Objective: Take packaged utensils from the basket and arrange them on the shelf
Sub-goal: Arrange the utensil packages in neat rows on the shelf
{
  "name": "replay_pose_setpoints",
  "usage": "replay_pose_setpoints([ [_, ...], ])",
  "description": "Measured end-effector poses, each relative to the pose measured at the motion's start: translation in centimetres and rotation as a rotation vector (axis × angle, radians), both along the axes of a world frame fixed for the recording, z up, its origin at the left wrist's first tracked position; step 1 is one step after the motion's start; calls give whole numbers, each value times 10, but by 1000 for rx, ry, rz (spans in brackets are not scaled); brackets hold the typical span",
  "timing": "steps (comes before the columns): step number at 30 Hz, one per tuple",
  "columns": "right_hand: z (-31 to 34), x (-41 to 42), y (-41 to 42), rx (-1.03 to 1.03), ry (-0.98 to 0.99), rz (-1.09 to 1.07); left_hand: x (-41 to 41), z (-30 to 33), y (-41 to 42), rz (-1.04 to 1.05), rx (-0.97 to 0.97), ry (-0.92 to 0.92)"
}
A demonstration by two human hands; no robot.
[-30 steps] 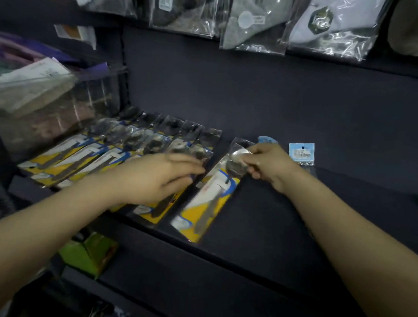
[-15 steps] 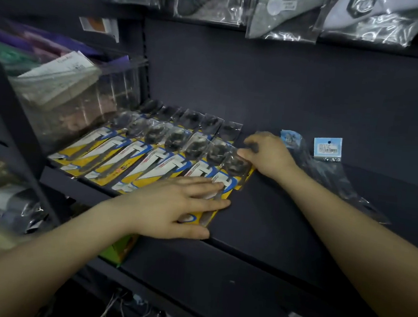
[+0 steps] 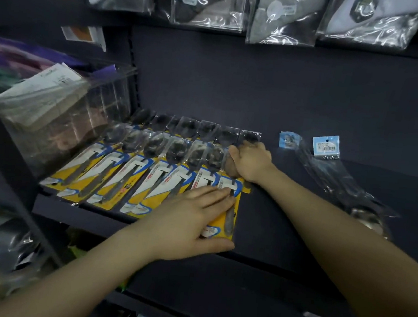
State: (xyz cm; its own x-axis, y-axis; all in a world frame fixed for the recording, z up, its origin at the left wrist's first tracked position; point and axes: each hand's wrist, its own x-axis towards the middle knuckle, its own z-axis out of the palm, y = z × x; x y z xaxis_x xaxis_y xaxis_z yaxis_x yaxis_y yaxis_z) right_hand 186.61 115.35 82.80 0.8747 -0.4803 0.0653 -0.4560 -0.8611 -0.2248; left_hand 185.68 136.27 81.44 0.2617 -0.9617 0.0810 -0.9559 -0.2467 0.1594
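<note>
Several packaged spoons (image 3: 135, 174) on yellow and blue cards lie side by side in a row on the dark shelf (image 3: 285, 229). The rightmost pack (image 3: 232, 211) sits at the end of the row. My left hand (image 3: 186, 222) lies flat on the lower ends of the last packs, fingers spread, thumb along the front edge. My right hand (image 3: 251, 162) is curled around the top end of the rightmost pack, covering the spoon bowl. No basket is in view.
Two clear bags with blue header cards (image 3: 326, 147) lie on the shelf to the right of my right hand. A clear plastic bin (image 3: 53, 117) with paper goods stands at the left. Bagged goods (image 3: 210, 2) hang above.
The rightmost pack has been slid left against the row and straightened. My left hand moved from the middle packs down onto the pack's lower end; my right hand stayed at its top.
</note>
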Motion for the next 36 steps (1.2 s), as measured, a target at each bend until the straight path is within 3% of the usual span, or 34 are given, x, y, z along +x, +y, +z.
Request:
replay_pose_setpoints([
  [9, 4, -31, -9, 155, -240, 23, 11, 2, -3, -87, 42, 28],
  [14, 9, -62, -18, 99, -28, 194, 16, 8, 6, -88, 19, 72],
  [17, 12, -66, -22, 212, 45, 186, 33, 16, 21, -28, 37, 80],
  [24, 7, -56, -22, 223, 55, 128, 41, 8, 34, 57, 125, -12],
  [29, 15, -51, -2, 150, -268, 137, 32, 7, 33, 78, 128, -8],
  [34, 14, -29, 4, 188, -276, -17, 28, 8, 31, 102, 135, -2],
  [36, 17, -24, 2, 332, -345, -53, 26, 8, 31, 105, 132, 3],
])
